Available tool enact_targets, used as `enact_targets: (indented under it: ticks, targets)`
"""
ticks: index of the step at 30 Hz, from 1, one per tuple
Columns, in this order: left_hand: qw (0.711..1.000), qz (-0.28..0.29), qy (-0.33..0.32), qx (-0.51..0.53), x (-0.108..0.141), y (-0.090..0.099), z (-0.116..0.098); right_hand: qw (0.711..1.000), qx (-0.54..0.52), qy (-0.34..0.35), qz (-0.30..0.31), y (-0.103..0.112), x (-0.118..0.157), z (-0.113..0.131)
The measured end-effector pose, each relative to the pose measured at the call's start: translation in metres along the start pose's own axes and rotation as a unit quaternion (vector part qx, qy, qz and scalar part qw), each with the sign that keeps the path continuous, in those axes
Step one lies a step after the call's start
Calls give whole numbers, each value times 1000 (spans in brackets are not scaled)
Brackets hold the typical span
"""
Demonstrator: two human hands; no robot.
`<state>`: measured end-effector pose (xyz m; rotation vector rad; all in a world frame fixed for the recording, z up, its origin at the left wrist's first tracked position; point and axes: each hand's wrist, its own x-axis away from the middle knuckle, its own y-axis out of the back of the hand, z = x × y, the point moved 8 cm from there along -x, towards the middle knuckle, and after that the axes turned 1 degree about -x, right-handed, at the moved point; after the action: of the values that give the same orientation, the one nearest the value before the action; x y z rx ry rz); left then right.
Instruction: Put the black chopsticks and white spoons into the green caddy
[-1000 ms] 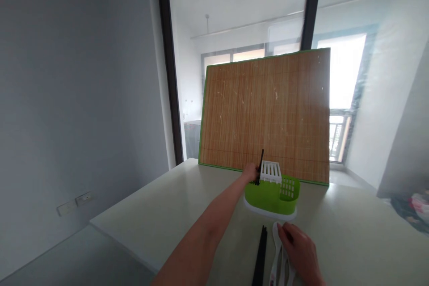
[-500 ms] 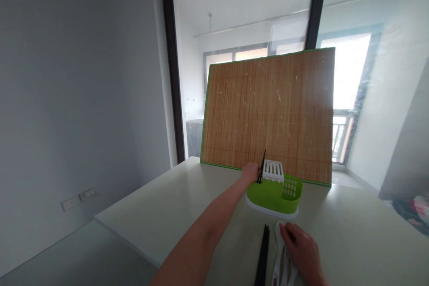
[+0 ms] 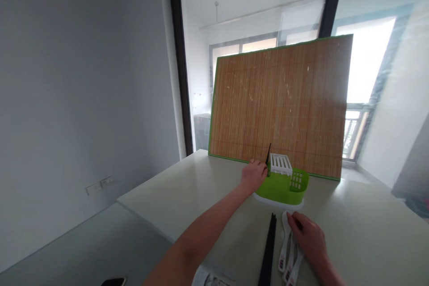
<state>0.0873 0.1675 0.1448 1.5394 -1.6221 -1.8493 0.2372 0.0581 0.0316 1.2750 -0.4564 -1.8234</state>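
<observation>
My left hand [image 3: 254, 174] is closed around thin black chopsticks [image 3: 268, 154], held upright at the left end of a green utensil holder [image 3: 279, 190]. The chopsticks' lower ends are partly hidden by the fingers and by the holder's rim. A white slotted insert [image 3: 280, 163] stands up from the middle of the holder. Nearer to me, my right hand [image 3: 310, 237] has its fingers curled on white spoons [image 3: 284, 239] that lie on the table, with fingertips at one spoon's bowl. More black chopsticks [image 3: 268, 250] lie in a bundle left of the spoons.
The pale table [image 3: 214, 187] carries everything. Behind the holder leans a large bamboo mat board [image 3: 278, 107] with green edging, against a glass partition. A printed packet [image 3: 211, 277] lies by my left forearm, and a dark phone-like object [image 3: 114, 282] shows at the bottom edge.
My left hand has brought the chopsticks' lower ends down at the holder's left end. My right hand stays at the spoons. The view has shifted, showing the packet at the bottom.
</observation>
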Motion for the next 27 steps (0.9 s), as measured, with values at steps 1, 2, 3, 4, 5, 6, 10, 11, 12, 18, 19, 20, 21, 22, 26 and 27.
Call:
enact_targets:
  ticks: [1,2,3,4,5,6,10,11,12,18,19,20,21,22,26,27]
  targets:
    - [1000,-12,3,9,14,4,-1,1000,2,-2,-1,1,0,0]
    - [1000,-13,7,21,31,5,-1,1000,3,-1,-2,1,0,0]
    - [999,0,13,35,50,1,-2,1000,3,2,-5,1,0,1]
    - [998,27,18,48,69,-7,-3,1000,0,8,-8,1,0,2]
    - [996,66,23,57,89,-18,-4,1000,-4,18,-10,1,0,4]
    - [992,107,25,62,107,-29,-5,1000,-7,28,-10,1,0,7]
    - [980,187,35,54,154,-58,-5,997,-19,66,19,-4,-1,20]
    - [980,188,36,53,157,-60,-5,996,-23,78,33,-5,-1,24]
    - [980,188,36,55,158,-60,-4,994,-27,93,46,-5,0,28]
    - [975,209,54,50,148,-58,8,986,-37,147,68,-5,0,39]
    - [974,217,63,36,148,-58,12,986,-36,150,67,-5,-1,39]
    - [972,223,71,14,147,-57,15,986,-35,151,67,-5,-1,38]
    - [970,229,76,-15,145,-57,18,986,-34,150,66,-6,-1,37]
    - [968,236,77,-45,144,-57,20,986,-33,148,65,-6,-1,37]
    - [957,257,68,-120,134,-58,28,989,-31,133,64,-7,-1,33]
    - [955,262,68,-124,132,-58,30,989,-32,127,64,-7,-1,31]
